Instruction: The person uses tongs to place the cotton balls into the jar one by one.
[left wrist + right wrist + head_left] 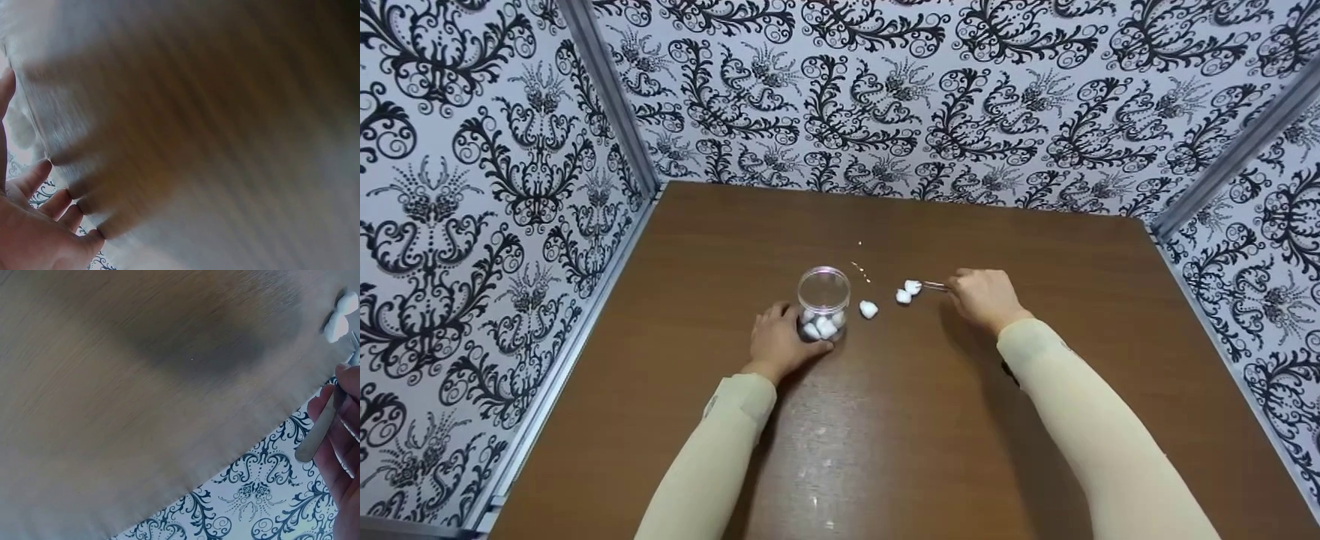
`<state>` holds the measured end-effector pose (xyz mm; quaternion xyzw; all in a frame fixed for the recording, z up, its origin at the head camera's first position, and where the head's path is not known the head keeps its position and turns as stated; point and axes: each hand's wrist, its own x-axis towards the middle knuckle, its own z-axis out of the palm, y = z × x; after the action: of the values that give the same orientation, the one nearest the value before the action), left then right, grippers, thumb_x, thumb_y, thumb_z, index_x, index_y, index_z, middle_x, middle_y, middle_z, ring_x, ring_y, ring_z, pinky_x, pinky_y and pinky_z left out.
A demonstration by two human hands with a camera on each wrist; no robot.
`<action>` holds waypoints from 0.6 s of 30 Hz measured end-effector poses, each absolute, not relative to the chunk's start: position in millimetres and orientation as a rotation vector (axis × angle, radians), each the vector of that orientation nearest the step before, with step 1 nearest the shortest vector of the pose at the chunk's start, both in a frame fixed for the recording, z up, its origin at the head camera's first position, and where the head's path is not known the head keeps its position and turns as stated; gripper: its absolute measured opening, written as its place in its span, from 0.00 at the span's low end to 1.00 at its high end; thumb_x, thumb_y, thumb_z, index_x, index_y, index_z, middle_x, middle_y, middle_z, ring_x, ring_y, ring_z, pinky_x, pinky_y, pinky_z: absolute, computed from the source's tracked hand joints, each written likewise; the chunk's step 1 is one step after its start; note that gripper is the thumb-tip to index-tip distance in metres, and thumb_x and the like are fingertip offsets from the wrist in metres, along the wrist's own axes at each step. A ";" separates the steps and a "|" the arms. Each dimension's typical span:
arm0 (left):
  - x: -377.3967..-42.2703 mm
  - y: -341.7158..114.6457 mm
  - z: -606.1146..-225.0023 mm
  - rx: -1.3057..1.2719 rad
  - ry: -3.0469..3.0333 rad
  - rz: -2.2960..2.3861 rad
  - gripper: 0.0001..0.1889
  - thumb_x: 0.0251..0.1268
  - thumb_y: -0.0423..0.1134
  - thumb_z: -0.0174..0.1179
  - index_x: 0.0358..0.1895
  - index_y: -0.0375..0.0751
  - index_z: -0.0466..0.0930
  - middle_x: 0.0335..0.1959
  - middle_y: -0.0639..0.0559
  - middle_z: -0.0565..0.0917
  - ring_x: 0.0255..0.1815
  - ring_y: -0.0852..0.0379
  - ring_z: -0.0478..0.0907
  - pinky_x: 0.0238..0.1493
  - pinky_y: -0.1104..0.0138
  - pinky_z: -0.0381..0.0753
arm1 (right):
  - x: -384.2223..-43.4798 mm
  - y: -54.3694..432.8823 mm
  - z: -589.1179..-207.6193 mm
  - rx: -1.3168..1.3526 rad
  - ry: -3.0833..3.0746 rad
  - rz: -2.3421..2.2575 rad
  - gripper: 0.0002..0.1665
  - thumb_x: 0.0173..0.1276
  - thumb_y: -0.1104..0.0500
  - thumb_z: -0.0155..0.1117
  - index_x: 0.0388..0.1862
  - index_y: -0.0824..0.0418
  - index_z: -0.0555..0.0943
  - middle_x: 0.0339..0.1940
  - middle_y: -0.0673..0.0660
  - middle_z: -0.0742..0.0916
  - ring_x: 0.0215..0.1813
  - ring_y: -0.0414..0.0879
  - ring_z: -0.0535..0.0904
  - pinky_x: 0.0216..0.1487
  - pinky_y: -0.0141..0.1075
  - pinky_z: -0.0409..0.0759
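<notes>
Long, pale cream sleeves (701, 457) are leaving the left hand (778, 341) and right hand (985, 296) bare; a small black object (1010, 373) is showing beneath the right cuff (1026, 339).

Lit moderately and evenly in the head view, slightly soft in fine detail. Speckled with small white glare on the table (900, 450), nearer the wearer than left hand (784, 337) and right hand (986, 300). Softly shadowed along the inner side of both sleeves (1080, 390). Hazy and smeared in the left wrist view, streaked with dark shadows beyond the left hand. Cool-toned in the right wrist view, broadly shadowed beside the right hand.
</notes>
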<state>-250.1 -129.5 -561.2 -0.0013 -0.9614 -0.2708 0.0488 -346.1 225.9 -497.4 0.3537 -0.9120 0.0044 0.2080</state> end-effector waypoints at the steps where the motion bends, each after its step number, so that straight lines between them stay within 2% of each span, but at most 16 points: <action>1: -250.1 -129.5 -561.3 -0.005 -2.927 -0.827 0.46 0.43 0.66 0.74 0.65 0.42 0.76 0.65 0.39 0.72 0.68 0.39 0.65 0.73 0.44 0.51 | -346.8 225.1 -497.8 0.977 -2.539 0.013 0.02 0.60 0.63 0.70 0.28 0.61 0.86 0.23 0.56 0.83 0.21 0.56 0.79 0.19 0.53 0.76; 7: -251.3 -129.8 -563.6 -0.009 -2.932 -0.809 0.46 0.43 0.66 0.74 0.65 0.42 0.75 0.65 0.38 0.72 0.68 0.39 0.65 0.73 0.44 0.51 | -349.7 220.0 -501.8 0.954 -2.562 -0.011 0.05 0.61 0.65 0.66 0.26 0.62 0.84 0.23 0.57 0.83 0.20 0.56 0.79 0.18 0.53 0.76; 18: -250.9 -130.4 -561.2 -0.002 -2.947 -0.797 0.48 0.43 0.67 0.74 0.66 0.42 0.75 0.66 0.38 0.71 0.69 0.40 0.64 0.73 0.44 0.51 | -351.3 215.4 -507.7 0.966 -2.582 -0.051 0.07 0.60 0.62 0.71 0.24 0.61 0.83 0.22 0.56 0.83 0.21 0.56 0.80 0.19 0.52 0.77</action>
<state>-250.9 -130.4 -561.2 -0.0008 -0.9644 -0.2607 0.0443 -351.3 215.4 -507.7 0.3440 -0.9192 -0.0183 0.1907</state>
